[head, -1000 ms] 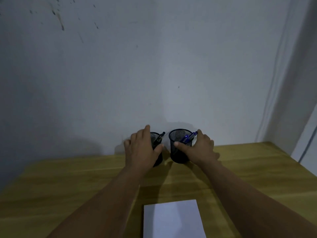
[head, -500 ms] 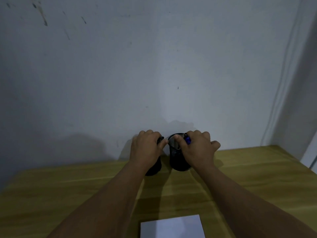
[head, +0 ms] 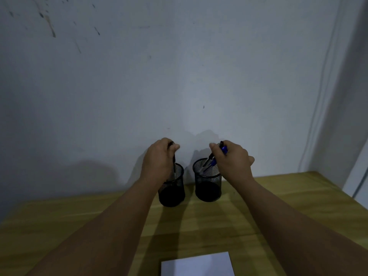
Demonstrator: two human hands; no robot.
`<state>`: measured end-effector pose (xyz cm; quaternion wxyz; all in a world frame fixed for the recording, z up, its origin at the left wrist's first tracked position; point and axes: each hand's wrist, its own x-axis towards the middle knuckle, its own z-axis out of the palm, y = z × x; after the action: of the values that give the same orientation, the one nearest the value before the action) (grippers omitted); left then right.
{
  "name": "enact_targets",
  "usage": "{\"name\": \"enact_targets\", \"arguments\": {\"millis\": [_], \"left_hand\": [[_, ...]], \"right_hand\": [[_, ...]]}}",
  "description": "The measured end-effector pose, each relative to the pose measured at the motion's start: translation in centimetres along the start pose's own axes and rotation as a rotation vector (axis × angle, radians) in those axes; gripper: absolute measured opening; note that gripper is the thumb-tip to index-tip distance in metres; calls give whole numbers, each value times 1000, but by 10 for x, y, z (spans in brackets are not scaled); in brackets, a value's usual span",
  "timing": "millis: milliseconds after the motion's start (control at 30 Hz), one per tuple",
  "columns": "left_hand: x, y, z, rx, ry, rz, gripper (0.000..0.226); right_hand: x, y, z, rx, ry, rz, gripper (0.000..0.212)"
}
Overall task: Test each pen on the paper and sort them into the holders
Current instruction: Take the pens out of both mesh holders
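Two black mesh holders stand side by side near the wall: the left holder (head: 175, 188) and the right holder (head: 209, 184). My left hand (head: 159, 162) grips dark pens (head: 173, 166) above the left holder, their lower ends still inside it. My right hand (head: 231, 160) grips blue-capped pens (head: 213, 159) over the right holder, their tips slanting down into it. A white sheet of paper (head: 197, 264) lies at the near edge of the table.
The wooden table (head: 278, 206) reaches back to a pale wall (head: 179, 76). A second wall with a cable running down it closes the right side (head: 326, 96).
Both hands moved from around the holders' sides up to the pens, closed on them and rose, lifting the pens partly out. The view tilted, showing less of the paper.
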<state>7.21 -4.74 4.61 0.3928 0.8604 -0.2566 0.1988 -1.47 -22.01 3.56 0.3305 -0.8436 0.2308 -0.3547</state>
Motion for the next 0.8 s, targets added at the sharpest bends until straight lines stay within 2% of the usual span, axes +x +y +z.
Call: {"name": "enact_targets", "arguments": {"millis": [267, 433, 500, 633, 800], "left_hand": [[11, 20, -43, -199, 299, -36, 23], [7, 33, -74, -351, 471, -192, 26], [-3, 35, -83, -448, 512, -269, 24], [-45, 17, -82, -567, 557, -525, 27], [-106, -21, -58, -569, 573, -820, 38]], "right_hand": [[1, -18, -36, 309, 95, 49, 39], [-12, -39, -59, 556, 160, 71, 50], [-22, -44, -64, 648, 122, 122, 50], [-56, -39, -57, 703, -60, 277, 43], [-99, -13, -30, 680, -185, 514, 39]]}}
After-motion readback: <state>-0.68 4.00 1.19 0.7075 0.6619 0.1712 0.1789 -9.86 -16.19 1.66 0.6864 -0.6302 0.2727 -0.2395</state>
